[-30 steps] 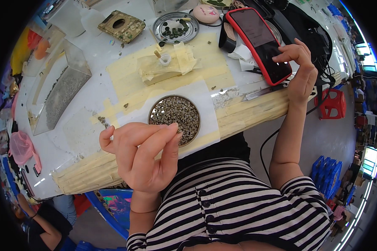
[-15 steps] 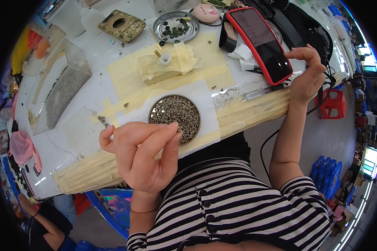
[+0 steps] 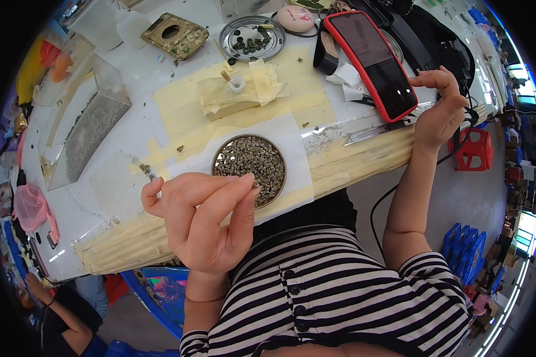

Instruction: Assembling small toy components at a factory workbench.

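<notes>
My left hand (image 3: 205, 223) is raised in front of the near edge of a round dish (image 3: 284, 178) filled with small grey-brown glinting pieces (image 3: 253, 160). Its thumb and index finger are pinched together; anything between the tips is too small to make out. The hand covers the dish's lower left part. My right hand (image 3: 441, 110) is at the table's right edge, fingers bent and apart, one fingertip at the right side of a red-cased phone (image 3: 372, 65). The phone's screen is dark. The dish sits on white paper (image 3: 295, 157).
Behind the dish, a taped block (image 3: 226, 104) carries a small white cup (image 3: 236, 85). Farther back are a metal plate (image 3: 277, 44) with dark green pieces and a camouflage-patterned box (image 3: 187, 44). A clear tray (image 3: 95, 131) of grey grains stands left. Another person's arm (image 3: 62, 315) shows lower left.
The view has shifted very slightly. Both hands keep nearly the same pose, the left pinched and the right beside the phone.
</notes>
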{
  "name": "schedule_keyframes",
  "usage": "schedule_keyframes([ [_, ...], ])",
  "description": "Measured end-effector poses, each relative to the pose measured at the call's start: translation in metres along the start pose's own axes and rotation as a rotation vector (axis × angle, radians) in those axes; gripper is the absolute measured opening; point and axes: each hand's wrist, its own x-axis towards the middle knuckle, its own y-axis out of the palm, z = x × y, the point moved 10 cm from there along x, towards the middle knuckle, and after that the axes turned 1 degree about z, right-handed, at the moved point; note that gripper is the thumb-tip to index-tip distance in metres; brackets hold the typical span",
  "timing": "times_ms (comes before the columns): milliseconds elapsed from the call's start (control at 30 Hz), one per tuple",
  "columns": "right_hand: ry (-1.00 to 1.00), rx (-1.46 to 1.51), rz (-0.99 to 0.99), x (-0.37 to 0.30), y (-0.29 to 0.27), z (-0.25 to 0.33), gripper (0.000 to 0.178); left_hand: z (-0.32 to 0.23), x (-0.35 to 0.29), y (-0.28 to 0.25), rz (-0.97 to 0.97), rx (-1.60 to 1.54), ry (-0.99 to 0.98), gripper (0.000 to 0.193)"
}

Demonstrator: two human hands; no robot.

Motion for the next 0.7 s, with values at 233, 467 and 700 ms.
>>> schedule_keyframes([
  [233, 0.002, 0.022, 0.016, 0.0, 0.003, -0.001, 0.081, 0.0, 0.0, 0.0, 0.002, 0.002, -0.008, 0.015],
  [467, -0.037, 0.048, 0.088, 0.002, 0.011, 0.007, 0.085, 0.007, -0.004, 0.0, -0.019, -0.035, -0.057, 0.019],
  [700, -0.031, 0.039, 0.155, 0.003, 0.018, 0.009, 0.089, 0.007, -0.003, 0.0, -0.016, -0.031, -0.057, 0.018],
])
